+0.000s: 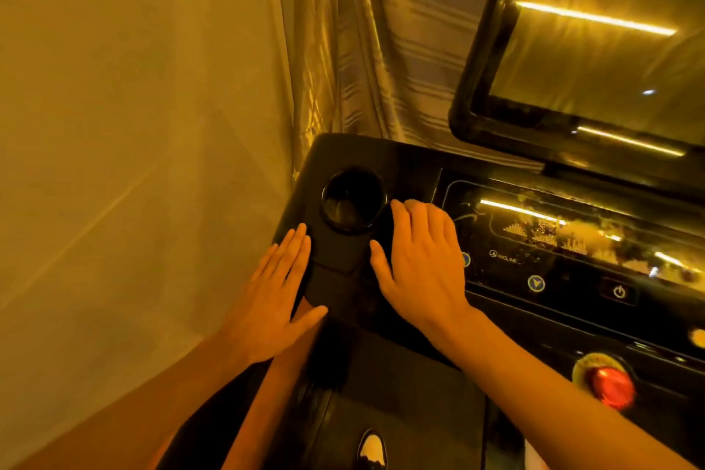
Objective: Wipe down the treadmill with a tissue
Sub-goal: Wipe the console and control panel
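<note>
The black treadmill console (381, 156) fills the right half of the head view, with a round cup holder (353, 198) at its left end. My left hand (274, 301) lies flat, fingers straight, on the console's left edge just below the cup holder. To the right of the cup holder, my right hand (419, 259) presses palm-down on the console with its thumb spread out. A small pale bit of tissue (415, 203) peeks out under its fingertips; the rest of the tissue is hidden by the hand.
A glossy control panel (572, 240) with lit icons and a power button lies right of my right hand. A red stop button (610, 385) sits lower right. A large dark screen (595, 50) rises behind. A wall and a curtain (362, 50) close off the left.
</note>
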`<state>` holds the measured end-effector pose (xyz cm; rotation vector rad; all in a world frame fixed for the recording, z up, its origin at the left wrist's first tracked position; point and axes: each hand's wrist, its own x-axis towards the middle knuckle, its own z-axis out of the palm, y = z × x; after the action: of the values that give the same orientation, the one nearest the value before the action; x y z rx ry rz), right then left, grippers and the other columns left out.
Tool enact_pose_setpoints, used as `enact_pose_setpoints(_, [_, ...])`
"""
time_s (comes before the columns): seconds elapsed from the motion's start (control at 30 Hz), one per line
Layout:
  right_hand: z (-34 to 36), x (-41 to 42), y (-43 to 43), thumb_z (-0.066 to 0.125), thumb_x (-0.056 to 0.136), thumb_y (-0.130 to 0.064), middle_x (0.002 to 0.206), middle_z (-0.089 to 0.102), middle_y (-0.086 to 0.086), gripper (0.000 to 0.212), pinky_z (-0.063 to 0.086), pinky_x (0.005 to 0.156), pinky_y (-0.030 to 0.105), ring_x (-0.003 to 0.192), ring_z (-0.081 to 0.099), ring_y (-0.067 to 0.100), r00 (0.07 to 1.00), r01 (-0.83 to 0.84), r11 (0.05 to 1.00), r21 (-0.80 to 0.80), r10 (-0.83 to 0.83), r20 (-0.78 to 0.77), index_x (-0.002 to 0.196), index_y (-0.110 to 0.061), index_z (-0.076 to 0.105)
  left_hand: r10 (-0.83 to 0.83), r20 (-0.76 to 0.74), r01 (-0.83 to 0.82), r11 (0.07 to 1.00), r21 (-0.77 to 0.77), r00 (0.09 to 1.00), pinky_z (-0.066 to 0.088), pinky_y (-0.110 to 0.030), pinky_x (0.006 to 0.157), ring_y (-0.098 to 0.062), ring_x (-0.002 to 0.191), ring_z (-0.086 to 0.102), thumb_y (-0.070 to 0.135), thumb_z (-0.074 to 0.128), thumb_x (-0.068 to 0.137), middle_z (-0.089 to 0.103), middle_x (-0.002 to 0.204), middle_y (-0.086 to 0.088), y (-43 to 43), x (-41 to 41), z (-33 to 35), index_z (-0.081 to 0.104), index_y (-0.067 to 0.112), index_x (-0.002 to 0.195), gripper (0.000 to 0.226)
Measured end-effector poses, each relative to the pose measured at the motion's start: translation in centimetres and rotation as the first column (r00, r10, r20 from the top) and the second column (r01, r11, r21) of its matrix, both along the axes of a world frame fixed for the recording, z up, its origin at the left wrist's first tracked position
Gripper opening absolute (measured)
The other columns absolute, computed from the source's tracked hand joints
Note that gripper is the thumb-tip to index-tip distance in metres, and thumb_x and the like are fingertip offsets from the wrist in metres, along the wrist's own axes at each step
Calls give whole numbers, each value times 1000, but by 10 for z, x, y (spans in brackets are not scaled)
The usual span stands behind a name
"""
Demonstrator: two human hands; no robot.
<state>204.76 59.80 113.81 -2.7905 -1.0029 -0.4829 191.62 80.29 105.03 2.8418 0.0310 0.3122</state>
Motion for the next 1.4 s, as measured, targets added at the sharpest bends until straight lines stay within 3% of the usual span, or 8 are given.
enact_pose_setpoints(0.1, [-9, -13, -5, 33, 103, -54, 165, 31, 23, 78, 16, 129, 46, 157, 22, 37, 998, -40, 996, -82, 36, -44, 159, 0, 31, 13, 21, -13, 1000, -7, 1000, 9, -46, 128, -29, 161, 2, 74, 42, 96, -4, 174, -12, -2, -1, -7, 2, 8, 165, 104])
enact_pose_setpoints(0.2, [-13, -16, -10, 27, 104, -56, 172, 7, 16, 80, -5, 129, 40, 161, 0, 28, 995, -63, 995, -77, 56, -87, 165, -6, 11, 17, 36, -18, 1000, 17, 999, 10, -46, 128, -31, 160, 4, 75, 50, 90, -3, 173, -14, -1, 0, -9, 3, 6, 165, 112])
enact_pose_setpoints(0.37, [-7, -20, -14, 28, 105, -55, 172, 5, 18, 76, -4, 129, 41, 161, -4, 28, 991, -69, 990, -123, 54, -123, 160, -2, 29, 19, 50, -16, 998, -66, 999, 8, -47, 128, -31, 160, 3, 75, 46, 93, -1, 174, -12, -5, 1, -10, 3, 7, 165, 108])
enact_pose_setpoints(0.5, [-13, -34, -18, 21, 107, -59, 174, -2, 14, 78, 1, 129, 43, 161, -7, 26, 997, -29, 983, -182, 16, -75, 164, -6, 15, 32, 43, -28, 994, -107, 999, 0, -38, 129, -27, 161, -2, 72, 41, 96, -5, 174, -9, -6, 0, -11, -2, 12, 166, 101])
enact_pose_setpoints(0.63, [-18, -41, -15, 20, 108, -57, 174, 2, 9, 74, 7, 129, 43, 161, -4, 22, 993, 27, 991, -131, -41, -107, 166, -10, 10, 21, 51, -12, 986, -165, 998, -4, -35, 128, -28, 161, -5, 69, 37, 100, -8, 174, -9, -6, -3, -12, -2, 15, 166, 94])
enact_pose_setpoints(0.93, [-17, -42, -22, 30, 106, -47, 174, 1, 12, 72, 1, 130, 41, 161, -2, 25, 996, -9, 993, -114, -1, -92, 165, -9, 15, -11, 48, 19, 983, -181, 999, -2, -36, 128, -25, 161, -3, 70, 32, 101, -8, 174, -3, -3, -4, -11, -6, 20, 166, 90])
enact_pose_setpoints(1.13, [-20, -50, -30, 24, 107, -54, 173, 10, 10, 74, 4, 130, 44, 161, 6, 25, 996, 50, 986, -162, -61, -62, 165, -9, 15, 15, 42, -7, 980, -199, 999, 18, -53, 124, -27, 161, -4, 70, 33, 102, -7, 174, -5, -3, -10, -10, -3, 22, 166, 88])
enact_pose_setpoints(1.4, [-21, -56, -34, 25, 105, -57, 173, 7, 13, 79, -1, 130, 41, 161, 5, 27, 997, -20, 976, -215, 5, -71, 165, -7, 12, 26, 68, -12, 980, -196, 997, 10, -43, 126, -25, 161, 0, 66, 32, 105, 0, 175, -4, -7, -18, -17, -1, 24, 166, 82])
